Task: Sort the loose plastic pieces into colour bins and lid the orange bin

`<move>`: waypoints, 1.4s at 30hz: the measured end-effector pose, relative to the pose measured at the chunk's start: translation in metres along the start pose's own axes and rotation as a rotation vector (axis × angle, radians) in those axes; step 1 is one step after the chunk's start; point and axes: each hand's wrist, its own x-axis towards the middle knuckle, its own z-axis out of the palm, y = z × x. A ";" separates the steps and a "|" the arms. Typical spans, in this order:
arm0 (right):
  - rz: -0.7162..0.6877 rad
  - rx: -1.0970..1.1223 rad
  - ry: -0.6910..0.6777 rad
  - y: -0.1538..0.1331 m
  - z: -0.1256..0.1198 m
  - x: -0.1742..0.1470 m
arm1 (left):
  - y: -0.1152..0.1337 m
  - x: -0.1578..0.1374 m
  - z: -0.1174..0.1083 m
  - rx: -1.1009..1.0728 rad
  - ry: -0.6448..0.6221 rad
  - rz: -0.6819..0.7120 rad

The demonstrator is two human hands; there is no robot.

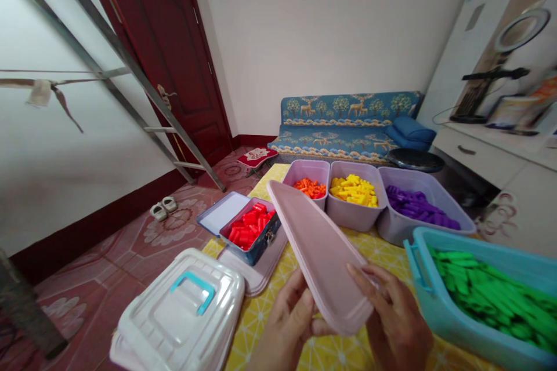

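Note:
A pale pink plastic lid is held up, tilted, above the yellow patterned tablecloth. My left hand grips its lower left edge, thumb and fingers closed on the rim. At the lower right corner my right hand holds it too, fingers over the face. Behind the lid stand a lilac bin with orange pieces, one with yellow pieces and one with purple pieces. To its left, an open hinged tin contains red pieces.
A turquoise tub of green pieces stands at the right. White lids are stacked at the lower left, the top one with a turquoise handle. Another pink lid lies partly under the tin. A blue sofa and a metal ladder are farther back.

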 end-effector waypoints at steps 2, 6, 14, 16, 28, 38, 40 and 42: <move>-0.004 -0.035 0.021 -0.001 -0.001 0.001 | -0.002 -0.006 0.001 -0.052 -0.010 -0.018; -0.015 -0.109 0.054 -0.005 0.001 0.005 | -0.003 -0.010 0.000 0.081 0.119 0.027; 0.074 0.039 0.190 -0.010 0.034 -0.003 | 0.057 0.068 -0.040 0.226 0.349 0.273; 0.105 0.090 0.125 -0.008 0.047 -0.012 | 0.079 0.107 -0.053 0.300 0.337 0.315; 0.199 0.155 -0.084 0.009 0.085 -0.038 | 0.102 0.261 -0.089 0.695 0.569 -0.025; 0.250 0.150 -0.127 0.010 0.087 -0.037 | 0.107 0.272 -0.106 1.321 0.586 -0.081; 0.266 0.151 -0.139 0.010 0.088 -0.038 | 0.106 0.270 -0.106 1.427 0.602 -0.071; 0.276 0.159 -0.152 0.011 0.089 -0.040 | 0.103 0.267 -0.104 1.509 0.622 -0.066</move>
